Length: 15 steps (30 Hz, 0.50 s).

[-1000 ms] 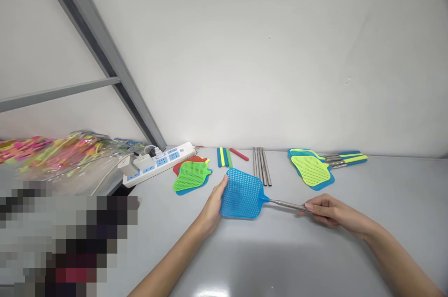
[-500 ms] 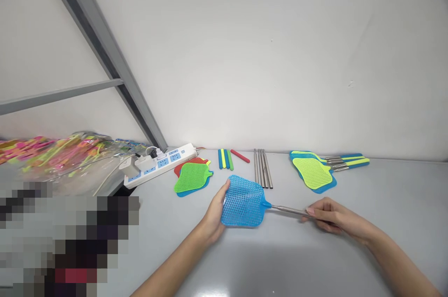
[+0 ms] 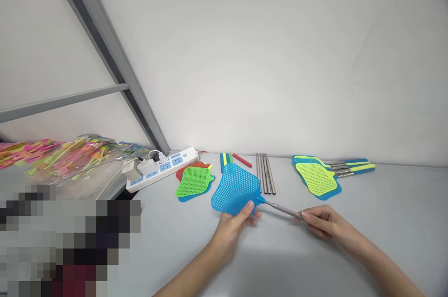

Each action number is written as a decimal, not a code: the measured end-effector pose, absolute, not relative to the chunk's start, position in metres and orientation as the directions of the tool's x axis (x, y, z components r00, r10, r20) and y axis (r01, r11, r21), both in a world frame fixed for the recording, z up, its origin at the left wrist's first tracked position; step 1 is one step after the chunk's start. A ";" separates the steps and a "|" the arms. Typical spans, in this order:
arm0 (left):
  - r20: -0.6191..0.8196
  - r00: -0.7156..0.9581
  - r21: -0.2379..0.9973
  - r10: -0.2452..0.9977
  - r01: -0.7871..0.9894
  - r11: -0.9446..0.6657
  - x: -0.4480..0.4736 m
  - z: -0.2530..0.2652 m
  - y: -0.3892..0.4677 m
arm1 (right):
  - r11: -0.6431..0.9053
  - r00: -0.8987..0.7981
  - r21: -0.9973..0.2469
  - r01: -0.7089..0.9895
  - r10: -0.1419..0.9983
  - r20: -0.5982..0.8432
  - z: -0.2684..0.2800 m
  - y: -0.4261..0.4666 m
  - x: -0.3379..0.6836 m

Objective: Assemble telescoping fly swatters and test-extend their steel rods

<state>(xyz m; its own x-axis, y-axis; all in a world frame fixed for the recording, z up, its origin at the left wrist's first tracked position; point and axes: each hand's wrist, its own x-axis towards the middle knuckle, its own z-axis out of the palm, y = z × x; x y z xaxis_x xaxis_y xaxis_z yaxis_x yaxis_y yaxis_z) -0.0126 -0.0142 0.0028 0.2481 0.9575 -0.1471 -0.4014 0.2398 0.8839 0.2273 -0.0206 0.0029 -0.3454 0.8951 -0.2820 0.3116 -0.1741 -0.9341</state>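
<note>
A blue mesh fly swatter head (image 3: 236,189) joined to a thin metal rod (image 3: 283,209) is held up over the table. My left hand (image 3: 234,227) grips the lower edge of the head, thumb on its face near the neck. My right hand (image 3: 322,223) pinches the far end of the rod between thumb and fingers. Just behind lie several metal rods (image 3: 268,175) in a row. Left of them are coloured grip sleeves, including a red one (image 3: 242,160). A green swatter head (image 3: 194,183) rests on blue and red ones further left.
Swatters with rods and coloured grips, a yellow-green one (image 3: 317,179) on top, lie at the right. A white power strip (image 3: 163,169) with plugs sits at the left, beside bagged colourful items (image 3: 77,155). A wall (image 3: 273,64) closes off the back of the grey table (image 3: 280,264).
My left hand has shifted from the head's left edge to its lower edge near the neck. The swatter head has turned and tilted. My right hand still holds the rod.
</note>
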 end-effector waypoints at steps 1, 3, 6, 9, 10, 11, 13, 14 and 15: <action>-0.161 0.239 0.904 0.958 -0.354 0.240 -0.011 0.000 -0.015 | -0.166 -0.360 -0.935 0.315 0.890 -0.279 0.003 -0.021 0.225; -0.163 0.236 0.932 0.958 -0.283 0.229 -0.010 -0.004 -0.015 | -0.158 -0.374 -0.933 0.323 0.884 -0.280 0.005 -0.022 0.223; -0.130 0.266 0.957 0.955 -0.219 0.191 -0.010 -0.006 -0.014 | -0.174 -0.355 -0.926 0.335 0.887 -0.295 0.007 -0.022 0.225; -0.121 0.293 0.972 0.948 -0.160 0.173 -0.012 -0.005 -0.014 | -0.195 -0.347 -0.924 0.330 0.885 -0.310 0.006 -0.022 0.229; -0.121 0.301 0.973 0.946 -0.154 0.174 -0.012 -0.004 -0.014 | -0.197 -0.349 -0.924 0.327 0.884 -0.312 0.006 -0.021 0.230; -0.122 0.309 0.972 0.943 -0.155 0.176 -0.013 -0.003 -0.015 | -0.199 -0.351 -0.924 0.326 0.882 -0.313 0.006 -0.021 0.231; -0.125 0.314 0.967 0.941 -0.173 0.186 -0.014 -0.002 -0.015 | -0.203 -0.344 -0.923 0.327 0.884 -0.316 0.006 -0.021 0.234; -0.124 0.305 0.961 0.944 -0.200 0.190 -0.014 -0.002 -0.014 | -0.206 -0.334 -0.922 0.326 0.888 -0.317 0.007 -0.020 0.236; -0.122 0.289 0.951 0.950 -0.242 0.195 -0.015 -0.002 -0.012 | -0.209 -0.322 -0.922 0.324 0.892 -0.316 0.008 -0.020 0.238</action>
<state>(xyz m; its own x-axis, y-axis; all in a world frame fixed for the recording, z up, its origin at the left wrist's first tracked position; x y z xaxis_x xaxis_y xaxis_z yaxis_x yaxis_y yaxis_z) -0.0151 -0.0125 -0.0023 0.2888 0.9496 -0.1215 -0.2417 0.1951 0.9505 0.2377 -0.0205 0.0082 -0.3223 0.8924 -0.3158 0.3243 -0.2094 -0.9225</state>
